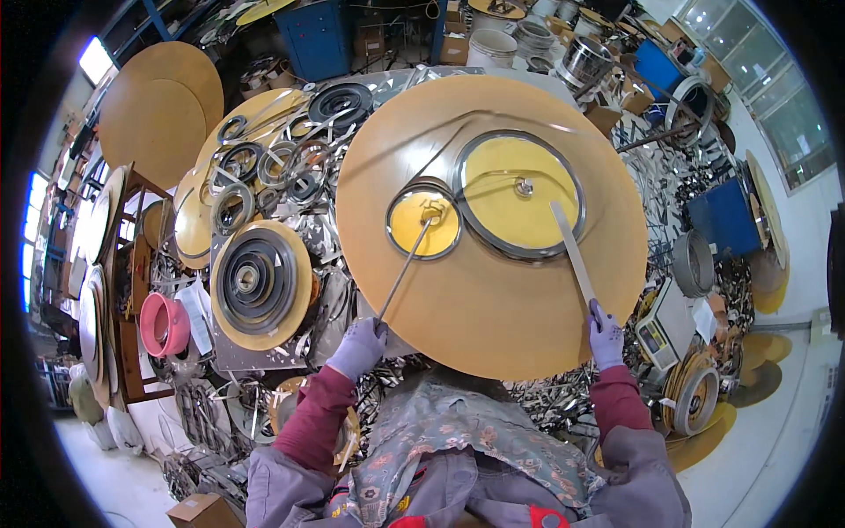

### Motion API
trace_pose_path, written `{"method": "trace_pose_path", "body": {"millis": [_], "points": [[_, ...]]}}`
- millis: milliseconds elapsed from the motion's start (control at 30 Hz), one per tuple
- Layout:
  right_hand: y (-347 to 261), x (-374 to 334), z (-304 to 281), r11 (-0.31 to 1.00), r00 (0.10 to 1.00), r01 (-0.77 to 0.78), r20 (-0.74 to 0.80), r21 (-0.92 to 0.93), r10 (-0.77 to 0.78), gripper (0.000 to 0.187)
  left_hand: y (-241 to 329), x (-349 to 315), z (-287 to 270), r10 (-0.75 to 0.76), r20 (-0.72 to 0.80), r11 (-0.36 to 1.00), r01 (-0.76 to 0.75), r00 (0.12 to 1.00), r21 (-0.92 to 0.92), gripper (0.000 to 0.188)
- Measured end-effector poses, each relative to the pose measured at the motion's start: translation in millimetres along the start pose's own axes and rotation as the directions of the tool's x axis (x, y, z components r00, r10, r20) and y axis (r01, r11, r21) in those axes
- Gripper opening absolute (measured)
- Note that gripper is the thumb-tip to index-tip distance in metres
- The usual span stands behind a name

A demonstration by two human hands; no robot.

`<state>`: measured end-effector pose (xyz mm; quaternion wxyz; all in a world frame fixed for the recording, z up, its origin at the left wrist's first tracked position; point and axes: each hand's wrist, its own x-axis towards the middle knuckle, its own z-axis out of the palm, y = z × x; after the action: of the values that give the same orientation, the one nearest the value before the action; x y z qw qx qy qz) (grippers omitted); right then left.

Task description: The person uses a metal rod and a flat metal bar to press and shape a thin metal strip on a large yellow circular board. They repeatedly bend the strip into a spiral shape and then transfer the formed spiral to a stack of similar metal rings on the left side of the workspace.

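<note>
Both my hands wear pale purple gloves. My left hand [356, 347] is closed around the near end of a thin metal rod [403, 273], whose far end reaches the middle of a small yellow disc [407, 231] rimmed with a metal strip coil. In my right hand [606, 338] is a flat, pale metal bar [574, 257]; its tip overlaps the right side of a larger yellow disc [502, 207], also ringed by a strip coil. Both discs lie on a big round tan board [493, 326]. Blurred strip arcs across the board's far half and between the coils.
To the left, a tan disc [297, 308] carries nested dark coils, with more strip coils [233, 207] beyond. A pink tub [165, 324] stands at far left. Metal strip scraps [664, 198] heap along the right, near a scale-like device [656, 339] and a blue box [723, 218].
</note>
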<state>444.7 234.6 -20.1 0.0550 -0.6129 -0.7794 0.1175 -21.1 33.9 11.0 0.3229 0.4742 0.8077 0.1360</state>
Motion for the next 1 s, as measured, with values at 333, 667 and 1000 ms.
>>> {"method": "trace_pose_path", "body": {"millis": [333,667,1000], "points": [[28.2,62.1,-15.8,1.000,1.000,0.020,0.000,-0.009,-0.020,0.043,16.5,-20.3,5.8,-0.030,0.062,0.999,0.031,0.998,-0.008,0.030],[124.9,230.8,-38.3,0.809,0.988,-0.042,-0.097,0.586,0.121,0.039,51.8,-47.5,28.6,-0.194,0.045,0.969,0.199,0.980,-0.144,0.028],[93.1,347.2,-52.9,0.456,0.844,-0.468,0.536,0.757,-0.023,0.045,94.4,-15.0,14.6,-0.431,-0.102,0.872,0.385,0.896,-0.303,0.021]]}}
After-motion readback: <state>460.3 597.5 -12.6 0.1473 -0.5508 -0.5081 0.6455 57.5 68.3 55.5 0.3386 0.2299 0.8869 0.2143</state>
